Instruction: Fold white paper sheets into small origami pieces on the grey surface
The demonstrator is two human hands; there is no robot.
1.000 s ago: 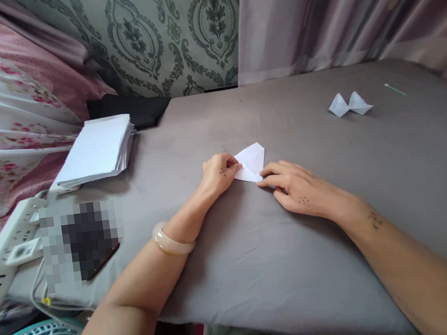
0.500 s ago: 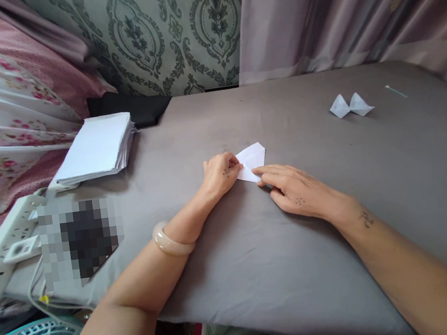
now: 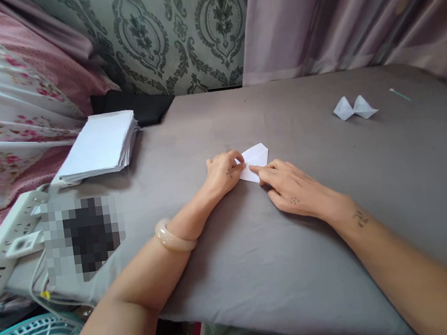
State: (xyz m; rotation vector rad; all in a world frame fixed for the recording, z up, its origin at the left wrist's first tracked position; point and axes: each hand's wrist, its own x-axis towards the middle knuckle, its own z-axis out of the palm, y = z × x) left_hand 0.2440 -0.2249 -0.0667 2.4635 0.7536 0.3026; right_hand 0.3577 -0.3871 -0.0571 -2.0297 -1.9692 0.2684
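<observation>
Paper [image 3: 258, 155]: white, folded, on the desk [image 3: 235, 264], about midway between its near and far edges.
Direction: blunt, broad end towards the far right corner; narrow end under the left fingertips. Long axis slants from left to far right.
Left hand [image 3: 224, 172]: grip narrow, thumb and fingers closed on the narrow end.
Right hand [image 3: 295, 186]: index finger stretched onto the sheet, other fingers curled at its near right edge; cannot tell whether this grip pinches it.
Far right corner: stick [image 3: 400, 94], with two white peaks [image 3: 364, 108] beside it, well apart from the hands.
Left edge: power strip [image 3: 12, 237], dark pixelated thing [image 3: 93, 232], stack [image 3: 98, 145] of sheets, black cloth [image 3: 138, 106] behind.
Room: grey surface between the forearms to the near edge, and beyond the sheet to the far edge.
</observation>
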